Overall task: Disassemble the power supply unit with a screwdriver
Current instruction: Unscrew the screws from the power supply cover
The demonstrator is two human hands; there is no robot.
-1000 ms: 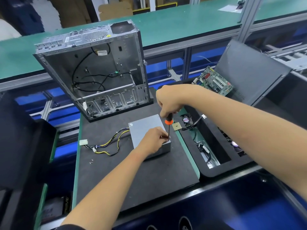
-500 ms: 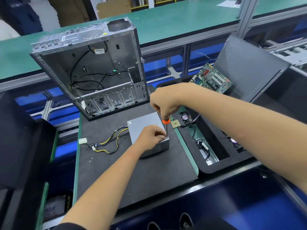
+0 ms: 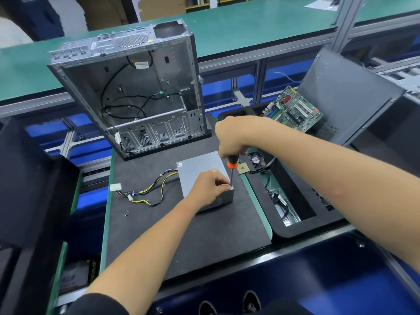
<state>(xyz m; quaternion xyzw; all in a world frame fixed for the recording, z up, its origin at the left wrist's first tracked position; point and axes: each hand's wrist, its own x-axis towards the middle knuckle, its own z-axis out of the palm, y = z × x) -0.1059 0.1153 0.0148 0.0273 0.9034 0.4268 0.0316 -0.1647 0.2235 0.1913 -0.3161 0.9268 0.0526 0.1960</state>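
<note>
A grey metal power supply unit (image 3: 200, 169) lies flat on the dark foam mat (image 3: 181, 233), its yellow and black cable bundle (image 3: 150, 192) trailing to the left. My right hand (image 3: 231, 137) grips the black and orange handle of a screwdriver (image 3: 232, 165), held upright with its tip at the unit's near right top corner. My left hand (image 3: 210, 187) rests on the unit's top, and its fingertips pinch the shaft just above the tip.
An empty computer case (image 3: 136, 87) stands open behind the mat. A black foam bin (image 3: 293, 228) at the right holds a small fan (image 3: 255, 160), a chip (image 3: 243, 167) and cables. A motherboard (image 3: 293, 110) leans against a dark panel (image 3: 350, 96). Loose screws (image 3: 126, 213) lie left.
My hands and the screwdriver stay at the same corner of the unit. The screwdriver's handle shows a little more below my right hand than half a second ago.
</note>
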